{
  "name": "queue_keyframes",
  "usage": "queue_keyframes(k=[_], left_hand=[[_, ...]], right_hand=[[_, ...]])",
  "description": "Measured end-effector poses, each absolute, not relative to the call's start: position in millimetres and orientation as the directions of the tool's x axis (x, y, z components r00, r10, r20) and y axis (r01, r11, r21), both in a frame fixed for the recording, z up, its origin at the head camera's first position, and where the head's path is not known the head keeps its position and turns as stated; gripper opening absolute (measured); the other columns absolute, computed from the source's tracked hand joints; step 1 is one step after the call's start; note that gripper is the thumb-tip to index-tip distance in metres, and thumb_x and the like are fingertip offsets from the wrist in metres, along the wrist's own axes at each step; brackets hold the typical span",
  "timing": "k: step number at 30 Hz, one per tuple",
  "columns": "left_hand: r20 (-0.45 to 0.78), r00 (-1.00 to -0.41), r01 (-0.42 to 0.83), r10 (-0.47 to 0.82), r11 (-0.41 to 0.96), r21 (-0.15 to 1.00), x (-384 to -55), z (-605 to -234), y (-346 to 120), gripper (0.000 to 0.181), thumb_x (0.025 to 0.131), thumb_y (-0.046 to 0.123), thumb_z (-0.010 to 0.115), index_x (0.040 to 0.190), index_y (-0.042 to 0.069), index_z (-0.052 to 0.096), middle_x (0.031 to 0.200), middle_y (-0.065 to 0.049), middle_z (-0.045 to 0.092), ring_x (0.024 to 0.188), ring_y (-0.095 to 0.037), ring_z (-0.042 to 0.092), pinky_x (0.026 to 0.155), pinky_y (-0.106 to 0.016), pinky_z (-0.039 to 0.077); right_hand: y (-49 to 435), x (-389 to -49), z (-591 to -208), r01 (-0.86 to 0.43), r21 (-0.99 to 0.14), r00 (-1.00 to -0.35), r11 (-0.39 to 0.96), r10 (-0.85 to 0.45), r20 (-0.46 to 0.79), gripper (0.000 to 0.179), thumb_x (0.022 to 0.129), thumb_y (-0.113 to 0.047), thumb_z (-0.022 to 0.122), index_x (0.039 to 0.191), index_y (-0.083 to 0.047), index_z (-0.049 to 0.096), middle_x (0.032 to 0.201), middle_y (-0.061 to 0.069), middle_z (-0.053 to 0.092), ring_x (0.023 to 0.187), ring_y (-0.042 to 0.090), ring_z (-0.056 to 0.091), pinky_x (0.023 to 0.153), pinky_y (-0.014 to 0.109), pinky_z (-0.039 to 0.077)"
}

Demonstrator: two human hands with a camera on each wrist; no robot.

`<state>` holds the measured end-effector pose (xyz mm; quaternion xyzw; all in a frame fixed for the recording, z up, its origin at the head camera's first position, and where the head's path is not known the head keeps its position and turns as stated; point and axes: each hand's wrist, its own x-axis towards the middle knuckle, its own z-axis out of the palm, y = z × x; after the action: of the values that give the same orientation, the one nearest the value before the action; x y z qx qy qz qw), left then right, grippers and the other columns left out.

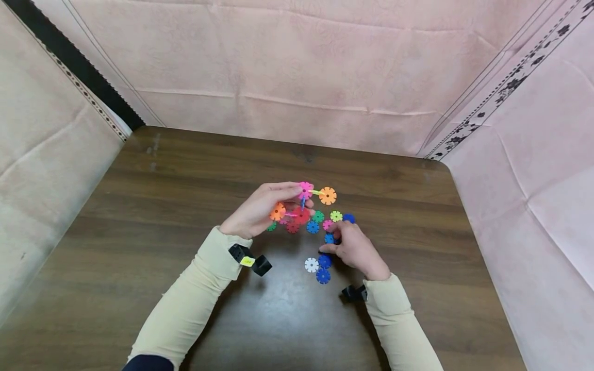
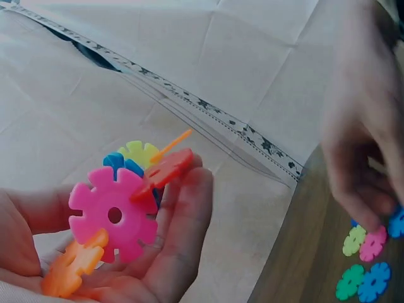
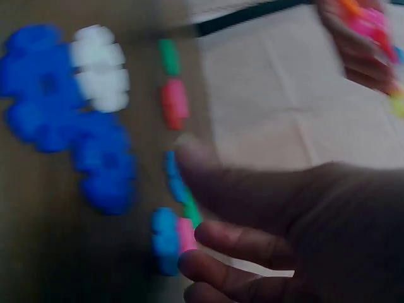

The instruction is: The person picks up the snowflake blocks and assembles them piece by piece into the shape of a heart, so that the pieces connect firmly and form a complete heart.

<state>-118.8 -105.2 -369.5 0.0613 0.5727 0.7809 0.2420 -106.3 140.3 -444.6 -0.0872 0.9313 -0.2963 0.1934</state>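
My left hand (image 1: 260,208) holds a cluster of notched plastic flower discs, slotted together, up above the table. In the left wrist view a pink disc (image 2: 95,211) faces the camera, joined to an orange disc (image 2: 66,271), a red disc (image 2: 170,170), and blue and yellow ones behind; the fingers curl round them from beneath. My right hand (image 1: 355,247) is low over the loose discs, thumb and fingers spread apart. In the right wrist view its fingertips are right at a light blue disc (image 3: 165,243) and a pink disc (image 3: 187,235).
Several loose discs lie on the brown wooden table (image 1: 185,247), among them a white disc (image 1: 311,265), a dark blue disc (image 1: 323,276), a yellow-green disc (image 1: 336,216) and a green disc (image 1: 317,216). Pink cloth (image 1: 297,62) hangs round the table's back and sides.
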Motion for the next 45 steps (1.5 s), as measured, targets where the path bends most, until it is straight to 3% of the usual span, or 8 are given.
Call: queue_keyframes(k=[5,10,14,18,22,26,35,45], left_hand=[[-0.205,-0.871,-0.342,0.447,-0.252,0.905,-117.8,-364.2,-103.6,0.033,0.099,0.02,0.058,0.127,0.002,0.061,0.109,-0.017,0.068,0.101,-0.028,0.067,0.092,-0.035,0.051],[-0.174,-0.866,-0.353,0.468,-0.328,0.876,-117.9,-363.0,-106.8,0.033,0.099,0.02,0.056,0.125,0.0,0.059,0.106,-0.015,0.066,0.099,-0.026,0.068,0.089,-0.033,0.053],[-0.146,-0.864,-0.354,0.482,-0.375,0.857,-117.6,-361.3,-107.3,0.036,0.1,0.018,0.055,0.13,-0.002,0.055,0.105,-0.015,0.065,0.1,-0.028,0.069,0.093,-0.037,0.051],[-0.096,-0.857,-0.341,0.506,-0.418,0.842,-117.5,-360.1,-107.3,0.039,0.102,0.018,0.05,0.136,-0.001,0.049,0.107,-0.015,0.062,0.105,-0.031,0.066,0.098,-0.041,0.047],[-0.016,-0.847,-0.313,0.531,-0.476,0.822,-118.4,-358.8,-107.4,0.042,0.105,0.022,0.044,0.141,0.0,0.045,0.109,-0.017,0.061,0.109,-0.033,0.064,0.102,-0.046,0.043],[0.006,-0.851,-0.305,0.525,-0.504,0.808,-118.7,-357.7,-104.4,0.044,0.105,0.025,0.043,0.143,0.003,0.044,0.11,-0.018,0.063,0.11,-0.034,0.063,0.102,-0.048,0.043],[-0.022,-0.905,-0.252,0.424,-0.495,0.832,-115.8,-353.4,-89.1,0.044,0.103,0.022,0.046,0.142,0.003,0.038,0.11,-0.019,0.064,0.105,-0.033,0.066,0.099,-0.047,0.044],[0.007,-0.944,-0.136,0.331,-0.409,0.902,-109.2,-353.9,-80.5,0.026,0.103,0.016,0.047,0.127,0.008,0.041,0.104,-0.014,0.068,0.101,-0.027,0.068,0.099,-0.039,0.047]], right_hand=[[132.1,-105.7,-453.5,-0.049,-0.518,-0.924,0.854,-0.236,-0.302,0.036,0.082,-0.019,0.079,0.11,-0.005,0.062,0.09,0.005,0.054,0.08,0.021,0.051,0.071,0.035,0.051],[134.8,-108.1,-454.1,-0.069,-0.474,-0.936,0.878,-0.222,-0.275,0.033,0.08,-0.025,0.081,0.1,-0.006,0.064,0.091,0.007,0.05,0.083,0.023,0.048,0.067,0.036,0.048],[137.7,-108.5,-453.2,-0.004,-0.545,-0.933,0.838,-0.199,-0.3,0.033,0.081,-0.024,0.08,0.099,-0.007,0.057,0.084,0.007,0.052,0.075,0.022,0.05,0.062,0.033,0.046],[138.1,-101.1,-445.2,0.022,-0.729,-0.947,0.684,-0.219,-0.234,0.029,0.086,-0.023,0.075,0.105,-0.008,0.06,0.082,0.005,0.057,0.07,0.021,0.052,0.06,0.031,0.047],[129.4,-87.6,-423.8,-0.023,-0.909,-0.966,0.415,-0.243,-0.086,0.026,0.088,-0.03,0.073,0.107,-0.012,0.068,0.088,0.006,0.063,0.076,0.026,0.057,0.066,0.032,0.053],[112.5,-70.1,-401.7,-0.111,-0.981,-0.975,0.158,-0.21,0.076,0.019,0.087,-0.024,0.074,0.101,-0.012,0.072,0.093,0.006,0.068,0.08,0.029,0.06,0.069,0.033,0.054],[69.5,-42.0,-371.2,-0.469,-0.876,-0.883,0.114,-0.053,0.466,0.018,0.074,0.009,0.079,0.09,0.002,0.073,0.083,0.011,0.071,0.073,0.02,0.059,0.067,0.035,0.053],[61.7,-47.9,-398.1,-0.616,-0.774,-0.784,0.145,-0.02,0.62,0.017,0.075,-0.003,0.083,0.089,-0.003,0.075,0.081,0.007,0.072,0.07,0.017,0.064,0.068,0.027,0.056]])
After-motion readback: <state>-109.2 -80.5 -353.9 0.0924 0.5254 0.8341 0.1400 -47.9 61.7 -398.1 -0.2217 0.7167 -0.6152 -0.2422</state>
